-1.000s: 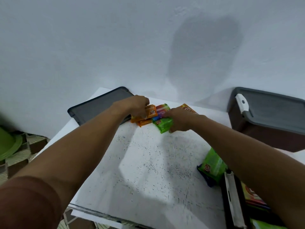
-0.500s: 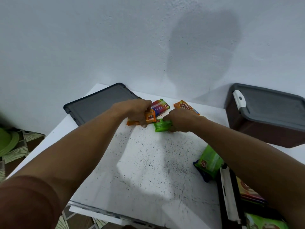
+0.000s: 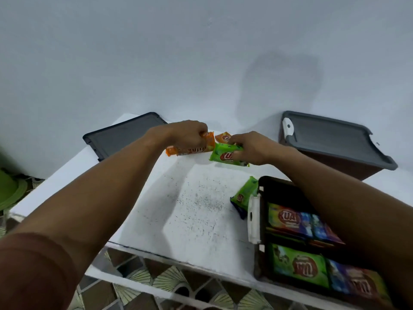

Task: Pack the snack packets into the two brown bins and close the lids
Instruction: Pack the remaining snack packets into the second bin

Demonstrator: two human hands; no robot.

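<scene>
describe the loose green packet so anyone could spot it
Find the open bin at the table's near right. A green packet lies just outside its left wall, by the white latch. Other green packets are held or inside the bin.

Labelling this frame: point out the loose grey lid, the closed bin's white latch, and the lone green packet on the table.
loose grey lid (image 3: 120, 136): head view, flat top.
white latch (image 3: 287, 130): head view, its middle.
lone green packet (image 3: 245, 192): head view, green face.

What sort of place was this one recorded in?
Most likely a room in a home: a scuffed white table set against a plain pale painted wall, fan-patterned brown floor tiles beneath, and a brown plastic storage bin with a grey lid.
</scene>
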